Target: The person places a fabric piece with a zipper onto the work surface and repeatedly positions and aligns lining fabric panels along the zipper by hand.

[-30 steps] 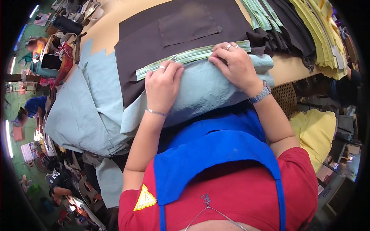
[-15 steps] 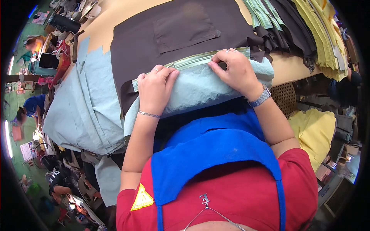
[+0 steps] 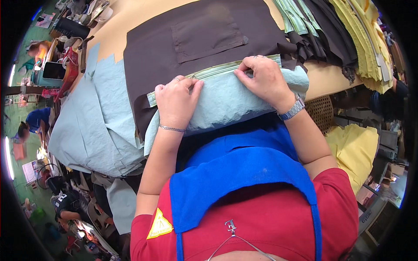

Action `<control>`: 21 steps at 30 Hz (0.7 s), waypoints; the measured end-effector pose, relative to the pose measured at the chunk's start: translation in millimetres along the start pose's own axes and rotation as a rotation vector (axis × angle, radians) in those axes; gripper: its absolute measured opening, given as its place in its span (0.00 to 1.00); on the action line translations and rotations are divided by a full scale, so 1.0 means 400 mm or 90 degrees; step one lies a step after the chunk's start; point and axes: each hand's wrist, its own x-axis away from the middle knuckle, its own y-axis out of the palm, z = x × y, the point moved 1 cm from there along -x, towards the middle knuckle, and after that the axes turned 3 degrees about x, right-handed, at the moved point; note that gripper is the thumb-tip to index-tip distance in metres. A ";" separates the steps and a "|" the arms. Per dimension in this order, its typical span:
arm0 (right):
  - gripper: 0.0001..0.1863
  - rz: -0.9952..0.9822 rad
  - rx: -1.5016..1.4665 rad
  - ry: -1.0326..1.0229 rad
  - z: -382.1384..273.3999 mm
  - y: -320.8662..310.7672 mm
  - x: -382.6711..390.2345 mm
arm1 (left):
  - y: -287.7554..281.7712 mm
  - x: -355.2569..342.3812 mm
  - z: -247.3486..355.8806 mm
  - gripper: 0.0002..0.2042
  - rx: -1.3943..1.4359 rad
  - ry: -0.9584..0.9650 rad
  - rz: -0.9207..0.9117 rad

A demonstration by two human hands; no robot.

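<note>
A dark brown cloth piece (image 3: 152, 52) with a stitched patch pocket (image 3: 209, 41) lies on the table. Along its near edge runs a green-and-white striped band (image 3: 217, 69). Light blue fabric (image 3: 235, 98) meets the band and drapes over the table's front edge. My left hand (image 3: 176, 102) pinches the fabric's upper edge near the band's left part, fingers curled. Farther right, my right hand (image 3: 263, 80) grips the same edge between thumb and bent forefinger. Both fingertips sit close against the band; exactly which layers they hold is hidden.
More light blue cloth (image 3: 93, 122) spreads at the left. Dark and striped pieces (image 3: 322, 30) and stacked yellow cloth (image 3: 363, 39) lie at the far right. A red basket (image 3: 72, 74) stands left of the table; yellow fabric (image 3: 355, 148) hangs right of me. Other people are at left.
The brown cloth and band have shifted very slightly left. My left hand has turned a little, its thumb sliding right along the blue edge. My right hand stays nearly in place.
</note>
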 end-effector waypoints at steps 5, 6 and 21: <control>0.09 0.017 0.000 -0.024 0.000 0.003 -0.002 | 0.001 -0.002 -0.002 0.13 0.002 -0.004 0.010; 0.09 0.017 0.001 -0.024 0.002 0.004 -0.002 | 0.002 -0.002 -0.002 0.13 0.005 -0.003 0.014; 0.10 0.004 0.025 -0.014 -0.007 0.002 -0.004 | -0.001 -0.011 -0.006 0.12 0.014 -0.015 0.003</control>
